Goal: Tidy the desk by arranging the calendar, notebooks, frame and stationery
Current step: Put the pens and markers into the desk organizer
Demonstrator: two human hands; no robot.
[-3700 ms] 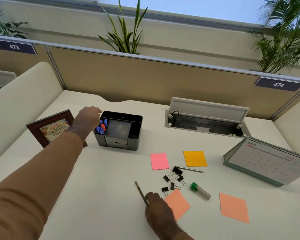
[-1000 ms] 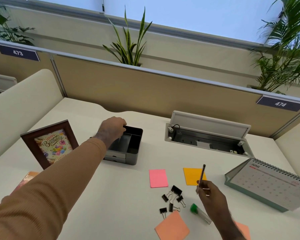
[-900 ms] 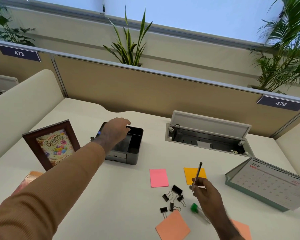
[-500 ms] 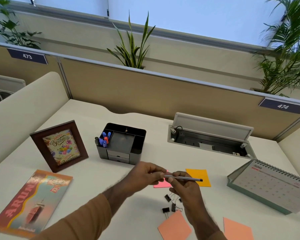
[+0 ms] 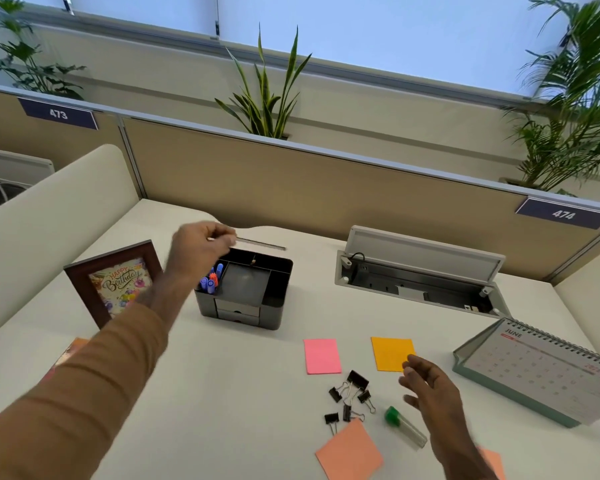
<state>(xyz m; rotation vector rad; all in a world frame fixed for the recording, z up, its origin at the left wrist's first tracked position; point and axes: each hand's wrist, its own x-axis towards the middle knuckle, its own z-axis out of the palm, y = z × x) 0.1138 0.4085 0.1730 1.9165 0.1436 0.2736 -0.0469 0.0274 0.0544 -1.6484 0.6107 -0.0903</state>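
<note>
1. Left hand (image 5: 201, 249) pinches pen (image 5: 257, 242) above organizer (image 5: 245, 289), far left on bench (image 5: 222, 393).
2. Right hand (image 5: 430, 386) open, empty (fingers spread), near clips (image 5: 350, 393), w/ calendar (image 5: 541, 368) right.

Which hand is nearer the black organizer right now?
Left. The left hand, holding a pen, is over the black organizer's back-left corner; the right hand hovers by the orange note.

The pen (image 5: 257, 242) passed from right hand (image 5: 430, 386) to left hand (image 5: 198, 247), now above the organizer (image 5: 246, 289).
</note>
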